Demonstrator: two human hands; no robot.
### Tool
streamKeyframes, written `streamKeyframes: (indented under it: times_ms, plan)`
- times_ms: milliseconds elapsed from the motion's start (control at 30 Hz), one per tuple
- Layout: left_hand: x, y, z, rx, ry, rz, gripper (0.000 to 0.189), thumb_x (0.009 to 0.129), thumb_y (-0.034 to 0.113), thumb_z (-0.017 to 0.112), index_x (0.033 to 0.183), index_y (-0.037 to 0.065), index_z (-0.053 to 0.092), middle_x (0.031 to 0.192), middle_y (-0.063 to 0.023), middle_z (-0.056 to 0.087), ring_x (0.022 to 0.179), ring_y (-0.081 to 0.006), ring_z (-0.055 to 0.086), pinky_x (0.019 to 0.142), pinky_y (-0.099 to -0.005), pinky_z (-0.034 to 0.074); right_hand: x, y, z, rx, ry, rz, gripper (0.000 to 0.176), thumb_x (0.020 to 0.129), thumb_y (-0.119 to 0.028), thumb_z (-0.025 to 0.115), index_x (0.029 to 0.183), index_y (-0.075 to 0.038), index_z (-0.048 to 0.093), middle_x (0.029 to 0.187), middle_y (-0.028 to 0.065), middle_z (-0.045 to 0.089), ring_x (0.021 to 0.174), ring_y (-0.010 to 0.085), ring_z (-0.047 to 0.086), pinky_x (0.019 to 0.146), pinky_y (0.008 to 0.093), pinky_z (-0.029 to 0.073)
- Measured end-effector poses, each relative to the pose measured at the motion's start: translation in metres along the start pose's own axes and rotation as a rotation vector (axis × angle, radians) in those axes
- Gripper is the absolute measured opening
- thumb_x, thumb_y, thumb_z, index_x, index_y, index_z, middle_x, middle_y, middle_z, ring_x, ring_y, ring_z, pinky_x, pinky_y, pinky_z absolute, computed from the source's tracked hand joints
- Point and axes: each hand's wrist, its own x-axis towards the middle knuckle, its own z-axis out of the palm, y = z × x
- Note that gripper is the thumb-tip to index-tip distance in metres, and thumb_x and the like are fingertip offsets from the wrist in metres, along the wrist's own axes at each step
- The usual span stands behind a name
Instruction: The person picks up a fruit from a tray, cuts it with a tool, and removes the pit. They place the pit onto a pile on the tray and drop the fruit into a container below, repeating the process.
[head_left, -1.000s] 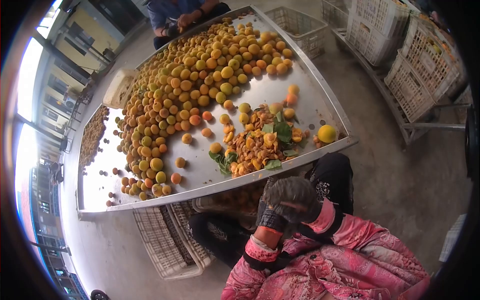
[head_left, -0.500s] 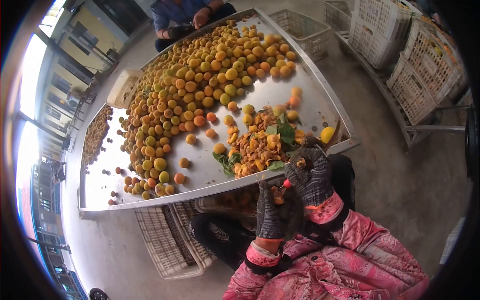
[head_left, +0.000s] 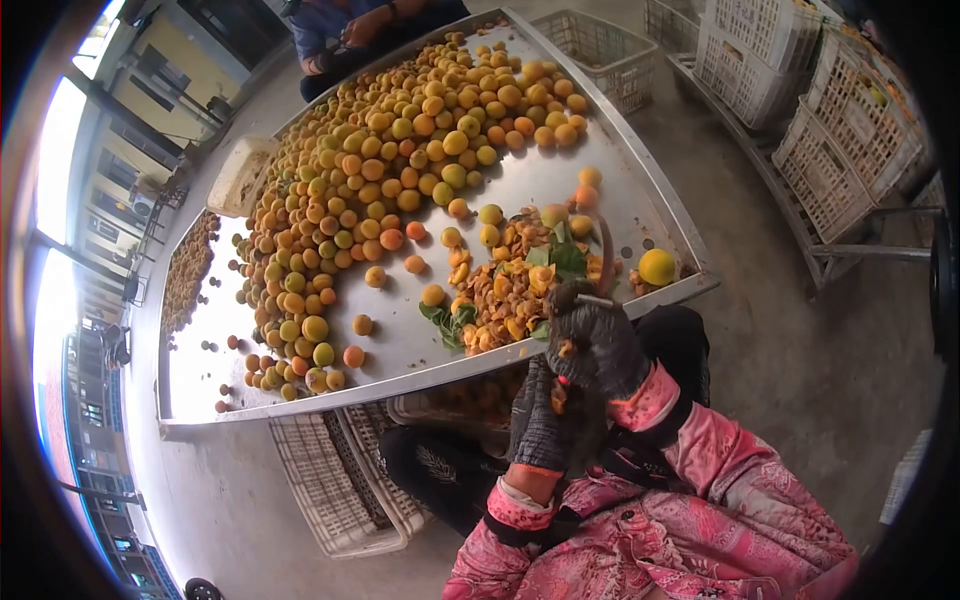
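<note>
My right hand (head_left: 592,340), in a dark grey knitted glove, is closed around a knife with a narrow curved blade (head_left: 607,250) that points away over the table. Just below the table's front edge, my gloved left hand (head_left: 537,415) is closed on an orange apricot piece (head_left: 558,402), partly hidden by shadow and fingers. The two hands nearly touch, and a small red spot shows between them. In front lies a heap of cut apricot pieces (head_left: 510,298) with green leaves (head_left: 570,262). A yellow apricot (head_left: 657,267) sits near the right corner.
Whole apricots (head_left: 400,160) cover much of the metal table (head_left: 640,190), which has a raised rim. A person (head_left: 345,30) sits across it. A pale tub (head_left: 247,175) is at the left edge. Crates (head_left: 850,140) stand on a cart at right; another crate (head_left: 330,485) is below the table.
My right hand has moved left, closer to my left hand. The blade has swung left, away from the yellow apricot, uncovering it. My left hand has shifted only slightly.
</note>
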Motion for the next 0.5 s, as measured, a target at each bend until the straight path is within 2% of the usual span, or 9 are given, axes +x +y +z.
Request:
streamKeyframes:
  times_ms: [67,133,200,233,333,400,433,467,500]
  plan:
    - [0.006,-0.002,0.0,0.18,0.046,0.1,0.023,0.084,0.019,0.055,0.102,0.004,0.054,0.085,-0.004,0.059,0.077,-0.0171,0.057,0.068,-0.0273,0.047,0.004,-0.027,0.008,0.24,0.167,0.268,0.014,0.074,-0.001,0.062,0.088,-0.004,0.06,0.092,0.0063,0.062,0.086,0.0165,0.059,0.076,0.0307,0.049]
    - [0.014,-0.009,-0.004,0.357,0.091,0.202,0.026,0.092,0.031,0.049,0.09,0.007,0.059,0.076,-0.0018,0.056,0.07,-0.0108,0.055,0.064,-0.025,0.046,-0.007,-0.035,0.01,0.413,0.179,0.409,0.019,0.072,0.0,0.062,0.09,-0.006,0.061,0.09,0.0084,0.063,0.084,0.0213,0.06,0.078,0.0306,0.048]
    - [0.026,-0.02,-0.012,0.234,-0.116,0.254,0.021,0.087,0.021,0.054,0.1,0.004,0.058,0.093,-0.0094,0.061,0.087,-0.0187,0.058,0.077,-0.0308,0.047,-0.018,-0.034,0.01,-0.365,-0.083,-0.304,0.024,0.073,-0.007,0.062,0.097,-0.008,0.062,0.096,0.0109,0.062,0.089,0.0258,0.059,0.082,0.0341,0.047]
    - [0.028,-0.022,-0.014,0.234,-0.119,0.252,0.021,0.087,0.021,0.054,0.1,0.004,0.058,0.093,-0.0094,0.061,0.087,-0.0187,0.058,0.077,-0.0308,0.047,-0.033,-0.023,0.013,-0.534,-0.106,-0.316,0.029,0.076,-0.019,0.06,0.104,-0.011,0.063,0.104,0.0105,0.061,0.094,0.0273,0.057,0.085,0.0385,0.045]
    - [0.035,-0.025,-0.016,0.622,-0.158,0.32,0.024,0.084,0.018,0.052,0.104,0.005,0.057,0.101,-0.0128,0.059,0.095,-0.0236,0.057,0.083,-0.0336,0.045,-0.034,-0.032,0.015,-0.479,-0.188,-0.391,0.036,0.078,-0.03,0.056,0.109,-0.013,0.062,0.109,0.0083,0.059,0.097,0.0264,0.056,0.088,0.0429,0.043]
    - [0.038,-0.026,-0.02,0.882,-0.176,0.367,0.027,0.082,0.016,0.051,0.107,0.005,0.056,0.106,-0.015,0.059,0.101,-0.0268,0.056,0.088,-0.0354,0.044,-0.032,-0.015,0.015,-0.398,-0.174,-0.353,0.035,0.076,-0.027,0.06,0.108,-0.013,0.062,0.108,0.0084,0.059,0.096,0.0248,0.057,0.085,0.0413,0.045]
    - [0.041,-0.027,-0.022,0.881,-0.169,0.375,0.027,0.082,0.016,0.051,0.107,0.005,0.056,0.106,-0.015,0.059,0.101,-0.0268,0.056,0.088,-0.0354,0.044,-0.03,-0.009,0.015,-0.314,-0.163,-0.317,0.036,0.073,-0.023,0.065,0.107,-0.013,0.062,0.108,0.0086,0.058,0.094,0.0233,0.057,0.083,0.0397,0.046]
    - [0.043,-0.03,-0.023,0.522,-0.056,0.359,0.027,0.085,0.018,0.049,0.108,0.006,0.055,0.103,-0.0132,0.059,0.095,-0.0245,0.057,0.082,-0.0339,0.046,-0.03,-0.006,0.016,-0.309,-0.166,-0.321,0.036,0.073,-0.023,0.065,0.107,-0.013,0.062,0.108,0.0086,0.058,0.094,0.0233,0.057,0.083,0.0397,0.046]
    - [0.044,-0.031,-0.024,0.163,0.049,0.335,0.027,0.087,0.02,0.047,0.109,0.006,0.054,0.1,-0.0114,0.06,0.089,-0.0223,0.059,0.075,-0.0325,0.049,-0.023,-0.012,0.016,0.018,0.059,0.064,0.027,0.076,-0.014,0.062,0.103,-0.013,0.06,0.096,0.0064,0.059,0.086,0.0206,0.059,0.073,0.0344,0.048]
